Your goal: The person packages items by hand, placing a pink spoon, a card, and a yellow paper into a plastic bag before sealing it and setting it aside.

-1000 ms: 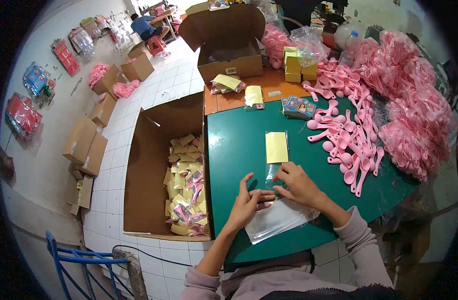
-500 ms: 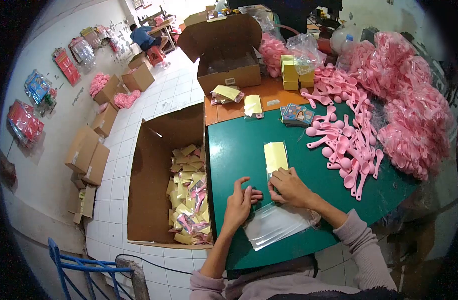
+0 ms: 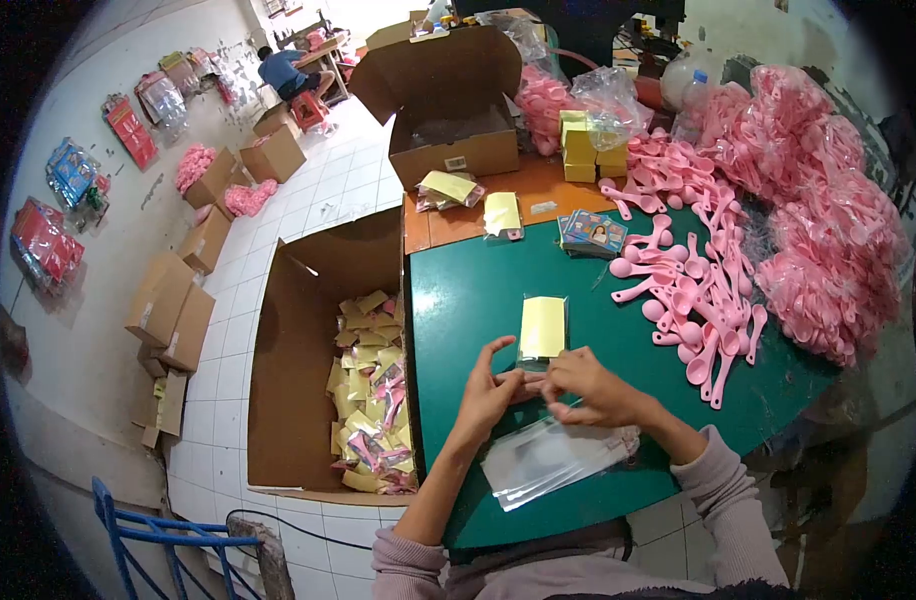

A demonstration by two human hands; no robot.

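Note:
A yellow card in a clear plastic bag (image 3: 544,328) lies on the green table in front of me. My right hand (image 3: 596,392) is closed at the near end of this bag, its fingertips pinched there. My left hand (image 3: 490,392) reaches in from the left, fingertips at the bag's near edge. Its fingers are apart, one raised. Just below both hands lies a fanned stack of clear plastic bags (image 3: 553,462), partly covered by my right hand.
Pink measuring spoons (image 3: 703,300) are heaped on the right, beside bagged spoons (image 3: 828,220). Printed cards (image 3: 593,232) lie farther back. A large cardboard box (image 3: 323,350) with filled packets stands left. Behind are an open carton (image 3: 453,140) and yellow blocks (image 3: 580,150). A person (image 3: 283,72) sits far off.
My left hand has moved up and right to the bag's near edge. My right hand has shifted slightly right and down. The view has shifted slightly.

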